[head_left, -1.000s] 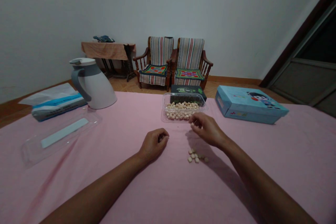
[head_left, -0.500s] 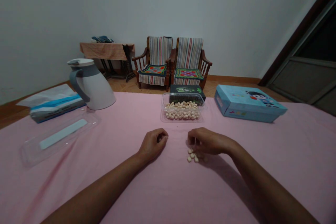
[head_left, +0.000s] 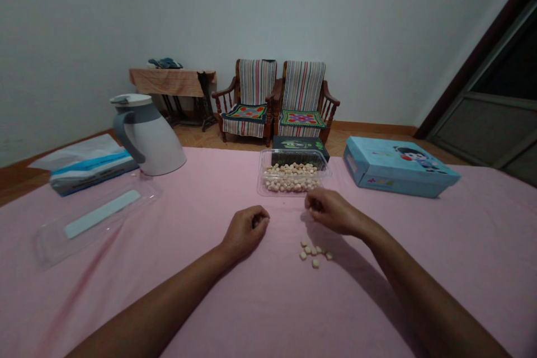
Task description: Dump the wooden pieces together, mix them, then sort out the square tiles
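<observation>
My left hand [head_left: 245,230] rests on the pink cloth with its fingers curled in; nothing shows in it. My right hand [head_left: 331,211] is raised slightly above the cloth, just in front of the right corner of a clear plastic box [head_left: 262,185]. Its fingertips are pinched together, and what they hold, if anything, is too small or hidden to make out. Many pale, bean-like pieces [head_left: 291,178] fill the lower part of the box. Several loose pale pieces [head_left: 314,251] lie on the cloth below my right hand, apart from it.
Behind the clear box is a dark box [head_left: 300,144]. A light blue box [head_left: 398,165] stands to the right. On the left are a grey-white jug [head_left: 157,142], a tissue pack [head_left: 92,170] and a clear plastic lid [head_left: 98,218]. Beyond the pink-covered table [head_left: 235,313] stand two chairs.
My right hand has moved up and away from the loose pieces, toward the clear box, uncovering more of them. One loose piece now lies a little nearer to me. My left hand stays put.
</observation>
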